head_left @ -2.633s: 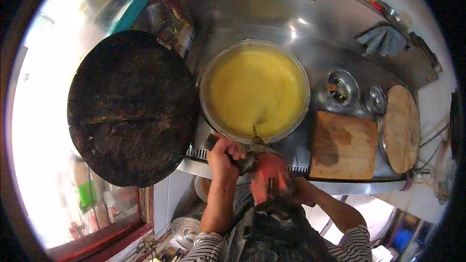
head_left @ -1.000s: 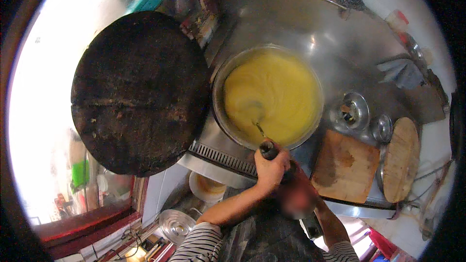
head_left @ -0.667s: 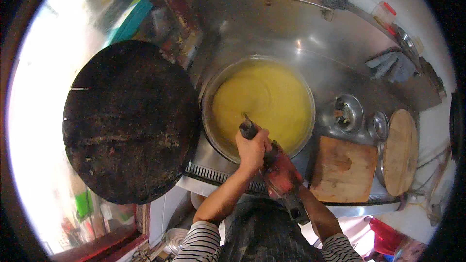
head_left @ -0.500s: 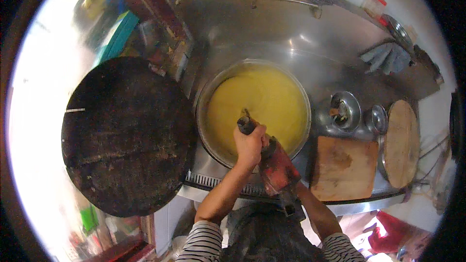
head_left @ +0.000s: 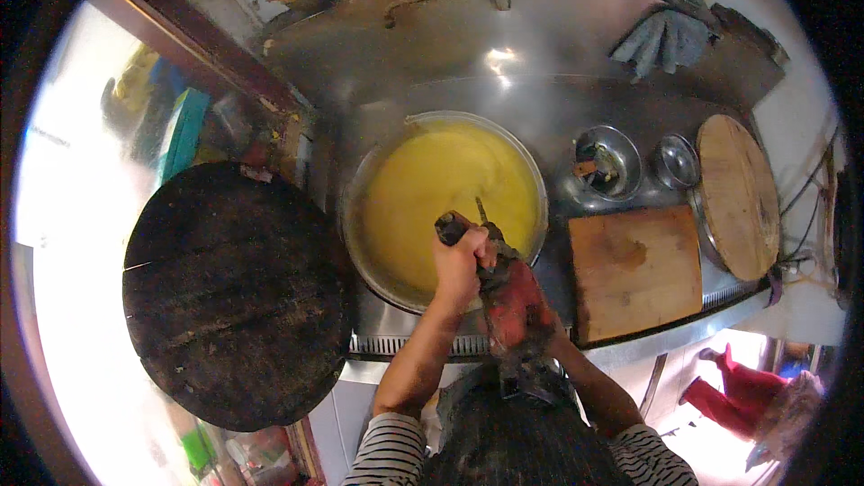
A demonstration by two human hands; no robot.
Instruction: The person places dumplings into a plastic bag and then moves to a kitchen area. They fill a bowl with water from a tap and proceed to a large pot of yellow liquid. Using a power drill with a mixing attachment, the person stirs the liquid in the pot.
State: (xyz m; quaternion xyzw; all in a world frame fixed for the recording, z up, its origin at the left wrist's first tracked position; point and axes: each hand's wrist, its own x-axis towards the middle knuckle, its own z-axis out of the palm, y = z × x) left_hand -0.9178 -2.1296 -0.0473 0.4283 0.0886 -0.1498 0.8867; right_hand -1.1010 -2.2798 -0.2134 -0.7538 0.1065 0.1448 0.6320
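My left hand (head_left: 459, 265) is closed round the dark side handle of a worn red-and-black power drill (head_left: 517, 301). From the drill's front a thin metal rod (head_left: 481, 209) points into a yellow liquid (head_left: 432, 180), which shows swirl marks. The liquid sits in a large round metal pot (head_left: 352, 243) set in the steel counter. My right hand (head_left: 556, 342) comes up against the drill's right side towards the rear. Its fingers are hidden behind the drill body, so their grip does not show.
A big dark round wooden lid (head_left: 234, 306) lies left of the pot. To the right are a square wooden board (head_left: 634, 274), a metal bowl with scraps (head_left: 621, 148), a smaller bowl (head_left: 675, 162) and a round wooden board (head_left: 738, 198). A grey cloth (head_left: 661, 43) hangs behind.
The whole view has shifted and turned, so the counter things sit elsewhere in it. The drill's rod now points further right within the pot. My left hand keeps its hold on the handle.
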